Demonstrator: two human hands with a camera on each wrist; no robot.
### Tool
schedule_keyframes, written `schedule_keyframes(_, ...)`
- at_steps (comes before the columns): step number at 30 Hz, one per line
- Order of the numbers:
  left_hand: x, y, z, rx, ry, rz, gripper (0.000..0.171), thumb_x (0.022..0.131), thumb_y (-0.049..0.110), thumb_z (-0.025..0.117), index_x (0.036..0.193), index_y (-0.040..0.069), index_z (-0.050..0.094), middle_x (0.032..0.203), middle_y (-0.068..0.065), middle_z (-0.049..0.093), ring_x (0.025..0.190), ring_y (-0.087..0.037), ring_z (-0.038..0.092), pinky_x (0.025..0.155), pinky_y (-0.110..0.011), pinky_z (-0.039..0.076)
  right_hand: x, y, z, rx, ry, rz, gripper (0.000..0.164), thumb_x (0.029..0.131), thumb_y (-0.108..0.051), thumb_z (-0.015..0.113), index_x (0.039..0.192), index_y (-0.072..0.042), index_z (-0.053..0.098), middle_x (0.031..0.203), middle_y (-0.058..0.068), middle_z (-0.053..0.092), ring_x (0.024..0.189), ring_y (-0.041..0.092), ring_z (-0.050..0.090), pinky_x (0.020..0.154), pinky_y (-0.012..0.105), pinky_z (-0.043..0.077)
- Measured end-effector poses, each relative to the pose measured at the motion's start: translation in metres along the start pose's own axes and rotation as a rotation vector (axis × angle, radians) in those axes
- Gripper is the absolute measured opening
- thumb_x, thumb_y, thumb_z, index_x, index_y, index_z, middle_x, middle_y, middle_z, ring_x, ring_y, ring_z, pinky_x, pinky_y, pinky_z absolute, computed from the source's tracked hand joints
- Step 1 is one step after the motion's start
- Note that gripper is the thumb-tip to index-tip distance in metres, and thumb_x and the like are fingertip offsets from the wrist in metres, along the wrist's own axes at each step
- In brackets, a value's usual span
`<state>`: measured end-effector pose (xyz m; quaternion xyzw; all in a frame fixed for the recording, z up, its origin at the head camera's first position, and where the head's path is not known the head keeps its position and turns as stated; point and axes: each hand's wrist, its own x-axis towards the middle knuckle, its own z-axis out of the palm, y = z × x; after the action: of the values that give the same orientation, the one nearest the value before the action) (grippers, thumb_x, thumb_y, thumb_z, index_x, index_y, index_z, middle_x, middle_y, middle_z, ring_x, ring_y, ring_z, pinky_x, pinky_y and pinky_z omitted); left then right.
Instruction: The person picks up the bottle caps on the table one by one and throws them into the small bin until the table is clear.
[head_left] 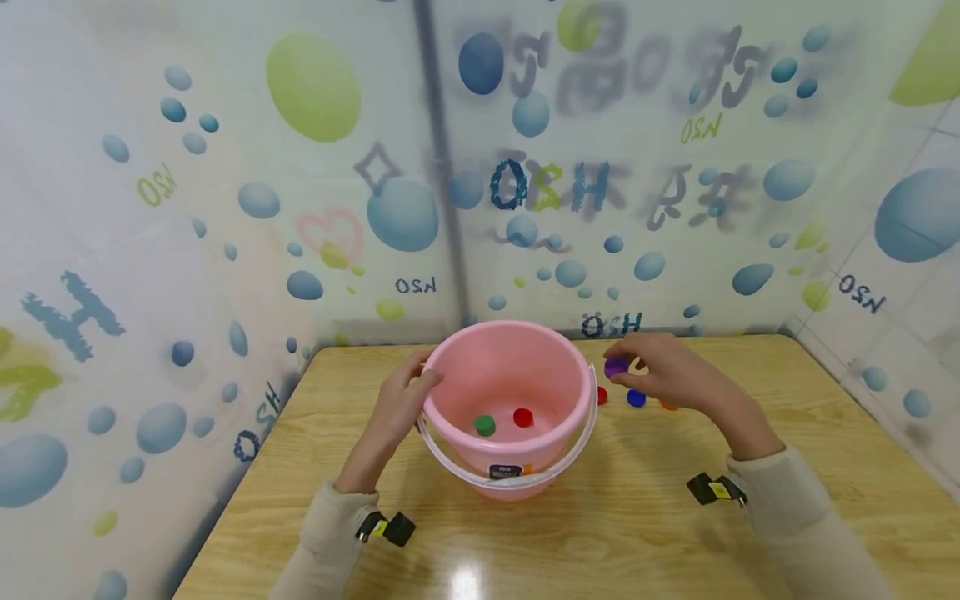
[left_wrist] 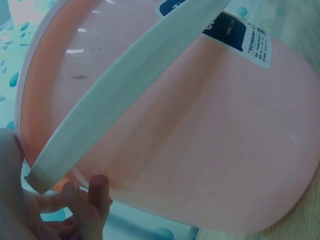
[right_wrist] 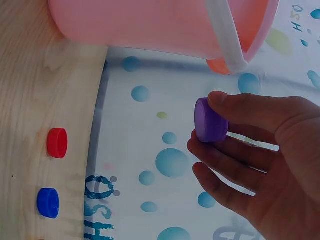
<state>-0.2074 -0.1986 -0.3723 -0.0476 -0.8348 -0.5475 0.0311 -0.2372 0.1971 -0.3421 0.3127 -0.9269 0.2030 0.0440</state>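
A pink bucket (head_left: 510, 467) stands on the table, its white handle (head_left: 472, 479) hanging down at the front. Inside it lie a green bottle cap (head_left: 485, 425) and a red bottle cap (head_left: 522, 417). My left hand (head_left: 397, 400) grips the bucket's left rim, thumb at the top edge; in the left wrist view its curled fingers (left_wrist: 85, 207) show by the outer wall, near the handle's end. To the right of the bucket, my right hand (head_left: 667, 371) pinches a purple bottle cap (right_wrist: 211, 120) between thumb and fingers, above the table.
On the wooden table (head_left: 645, 508), right of the bucket, lie another red cap (right_wrist: 57, 143), a blue cap (right_wrist: 48, 203) and an orange cap (head_left: 668, 405), partly hidden by the right hand. A patterned curtain (head_left: 360, 250) hangs along the table's back edge.
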Motion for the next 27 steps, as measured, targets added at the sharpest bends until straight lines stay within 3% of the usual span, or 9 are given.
schedule_keyframes(18,0.000,0.001,0.001,0.011,0.001,-0.002,0.041,0.102,0.036,0.054,0.139,0.020,0.062,0.122,-0.017,0.061,0.064,-0.017,0.060,0.052,-0.030,0.052,0.015,-0.015,-0.018,-0.098,0.021,-0.080,0.027,0.092,-0.016,0.077,0.116,-0.003,0.073,0.100,0.003,0.072,0.093,0.020,0.069,0.082,0.041,0.062)
schedule_keyframes(27,-0.002,0.002,0.001,0.014,0.005,0.001,0.041,0.102,0.036,0.054,0.139,0.022,0.061,0.120,-0.017,0.060,0.066,-0.018,0.062,0.052,-0.030,0.053,0.025,-0.025,-0.026,-0.125,0.043,-0.146,0.024,0.090,-0.014,0.078,0.113,-0.006,0.074,0.095,0.000,0.069,0.084,0.015,0.064,0.074,0.033,0.060)
